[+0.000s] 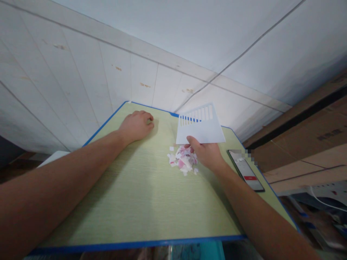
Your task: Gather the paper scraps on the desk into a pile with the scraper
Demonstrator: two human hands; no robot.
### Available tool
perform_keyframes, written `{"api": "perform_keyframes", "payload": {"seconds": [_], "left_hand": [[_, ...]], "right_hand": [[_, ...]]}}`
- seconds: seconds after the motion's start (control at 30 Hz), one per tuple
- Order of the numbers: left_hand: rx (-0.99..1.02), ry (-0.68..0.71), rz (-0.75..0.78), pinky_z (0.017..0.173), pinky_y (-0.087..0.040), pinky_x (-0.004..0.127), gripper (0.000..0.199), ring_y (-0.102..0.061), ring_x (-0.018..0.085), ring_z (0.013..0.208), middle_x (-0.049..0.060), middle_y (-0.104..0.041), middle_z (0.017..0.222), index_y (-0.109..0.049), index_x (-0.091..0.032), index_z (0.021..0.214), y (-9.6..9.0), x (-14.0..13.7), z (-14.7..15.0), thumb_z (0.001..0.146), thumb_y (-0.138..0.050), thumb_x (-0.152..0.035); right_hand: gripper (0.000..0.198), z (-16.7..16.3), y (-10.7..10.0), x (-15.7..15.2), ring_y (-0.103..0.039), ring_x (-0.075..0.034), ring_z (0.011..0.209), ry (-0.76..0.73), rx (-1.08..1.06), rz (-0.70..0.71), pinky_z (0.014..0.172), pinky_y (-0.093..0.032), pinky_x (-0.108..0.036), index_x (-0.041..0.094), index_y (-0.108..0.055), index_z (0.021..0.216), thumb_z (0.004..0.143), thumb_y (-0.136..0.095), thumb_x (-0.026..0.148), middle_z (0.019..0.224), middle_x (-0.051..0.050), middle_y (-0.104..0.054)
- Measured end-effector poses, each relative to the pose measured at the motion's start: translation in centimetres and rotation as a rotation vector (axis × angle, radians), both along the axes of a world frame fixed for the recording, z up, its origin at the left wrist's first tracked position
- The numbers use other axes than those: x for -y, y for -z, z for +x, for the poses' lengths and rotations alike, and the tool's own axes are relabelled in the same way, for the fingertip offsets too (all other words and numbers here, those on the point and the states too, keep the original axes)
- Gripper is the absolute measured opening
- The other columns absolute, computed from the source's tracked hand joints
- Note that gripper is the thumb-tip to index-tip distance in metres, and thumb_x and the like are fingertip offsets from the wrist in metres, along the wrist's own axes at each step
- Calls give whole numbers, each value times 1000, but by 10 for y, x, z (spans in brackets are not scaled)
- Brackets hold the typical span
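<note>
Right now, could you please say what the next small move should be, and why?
Perhaps bring the left hand across to steady the slotted white card: only the right hand grips it, by its near edge beside the paper scraps, and the left is apart from it.

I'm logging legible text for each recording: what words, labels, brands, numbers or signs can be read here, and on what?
None can be read.
Phone: screen text and the mark on its red bar, too small and blurred.
Cardboard box: dark printed characters, too blurred.
Slotted white sheet in the right hand: no text seen.
Paper scraps: nothing legible.
</note>
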State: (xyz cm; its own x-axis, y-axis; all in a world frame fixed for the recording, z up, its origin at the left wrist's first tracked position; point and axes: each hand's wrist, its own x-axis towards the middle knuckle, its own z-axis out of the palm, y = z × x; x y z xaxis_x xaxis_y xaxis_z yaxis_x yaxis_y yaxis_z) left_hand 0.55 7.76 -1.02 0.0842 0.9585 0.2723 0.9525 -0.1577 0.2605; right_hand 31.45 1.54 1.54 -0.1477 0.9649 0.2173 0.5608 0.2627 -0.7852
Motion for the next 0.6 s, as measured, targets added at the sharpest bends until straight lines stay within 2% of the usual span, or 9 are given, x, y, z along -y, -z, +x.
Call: {"api": "perform_keyframes", "payload": {"seconds": [0.17, 0.33, 0.4, 0.5, 0.6], "left_hand": [[-24, -14, 6, 136, -57, 55, 55, -73, 41, 156, 18, -83, 162, -87, -18, 147, 0, 1, 1, 109, -53, -38], [-15, -13, 8, 136, -57, 56, 54, -72, 42, 156, 20, -82, 163, -87, -16, 146, -2, 2, 3, 109, -53, -37], [-17, -13, 11, 134, -58, 55, 52, -73, 42, 155, 18, -83, 162, -88, -19, 145, -1, 1, 3, 109, -55, -38], [-6, -5, 21, 132, -59, 58, 50, -74, 43, 153, 19, -84, 158, -89, -20, 142, 1, 0, 1, 109, -58, -40], [15, 12, 27, 131, -59, 58, 46, -74, 43, 151, 19, -85, 155, -90, -22, 138, 3, -1, -1, 107, -63, -43]], "right_hand": [[30, -5, 6, -1, -89, -31, 85, 8, -20, -6, 100, -70, -44, 29, -74, 81, 102, -68, 50, 78, -7, -86], [33, -16, 9, 8, -92, -31, 100, -100, 2, 4, 115, -68, -45, 29, -80, 83, 108, -72, 49, 92, -8, -93], [35, -19, 7, 14, -92, -30, 97, -173, 23, -20, 112, -70, -44, 28, -82, 84, 111, -72, 47, 91, -8, -93], [38, -19, 0, 23, -87, -28, 80, -295, 57, -95, 96, -73, -41, 26, -83, 84, 112, -72, 48, 79, -7, -88], [32, -15, -10, 30, -82, -25, 74, -428, 48, -133, 83, -72, -37, 25, -81, 83, 108, -76, 45, 75, -5, -84]]}}
